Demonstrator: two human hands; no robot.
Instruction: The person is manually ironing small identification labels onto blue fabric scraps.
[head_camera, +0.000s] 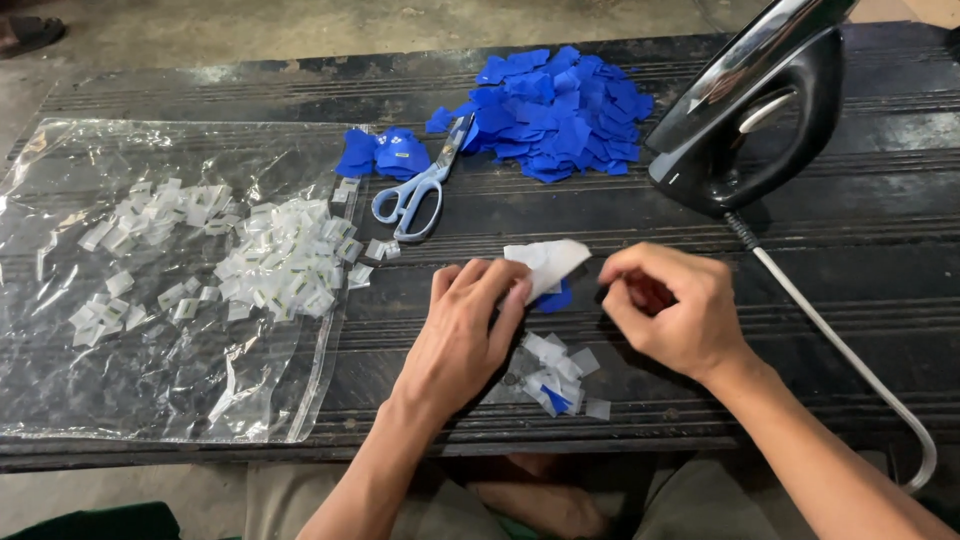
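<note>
My left hand pinches a small white piece with a blue patch under it, held just above the dark table. My right hand is curled beside it with fingers closed; what it grips is hidden. Below the hands lies a small heap of clear packets, one with blue inside.
A black iron stands at the back right, its cord trailing to the front edge. A pile of blue patches, a smaller blue stack and scissors lie behind. Left, a clear plastic sheet holds several clear packets.
</note>
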